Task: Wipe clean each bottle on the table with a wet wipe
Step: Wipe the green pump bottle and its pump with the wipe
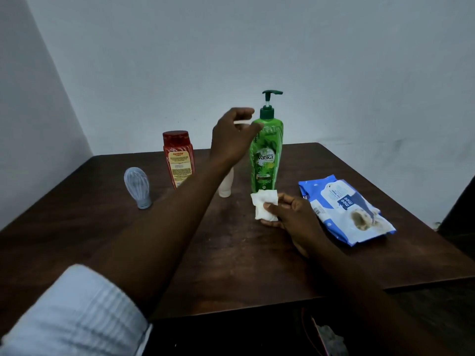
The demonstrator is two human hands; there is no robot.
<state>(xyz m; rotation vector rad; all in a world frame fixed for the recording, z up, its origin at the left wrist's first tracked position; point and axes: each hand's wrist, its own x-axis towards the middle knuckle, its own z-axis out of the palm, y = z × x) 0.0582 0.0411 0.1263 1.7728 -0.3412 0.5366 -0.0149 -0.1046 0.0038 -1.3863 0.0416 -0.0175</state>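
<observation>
We see four bottles standing upright on the dark wooden surface (257, 253). The green pump bottle (266, 155) is near center, label reading "Vatika". At its 9 o'clock, just beside it, a cream tube bottle (226, 185) stands cap-down; most of it is hidden behind the left forearm, only the lower end shows. Further toward 9 o'clock is the red bottle (178, 159), its label text too small to read. At roughly 8 o'clock, well apart, sits a small pale blue bottle (137, 187), upside down on its cap.

The left hand (232, 136) is raised at the top of the cream tube bottle, fingers curled together around something pale; motion blur, so we cannot tell if they actually clamp the tube. Thumb tip overlaps the green pump bottle's shoulder; contact unclear.

The right hand (290, 217) rests low at 6 o'clock of the green pump bottle, fingers pinched on a crumpled white wet wipe (264, 204), which sits just in front of that bottle's base.

At 4 o'clock lies the blue wipes pack (344, 209), flat, with a brownish patch on it. A light sleeve (77, 312) is cut off at the bottom left.
</observation>
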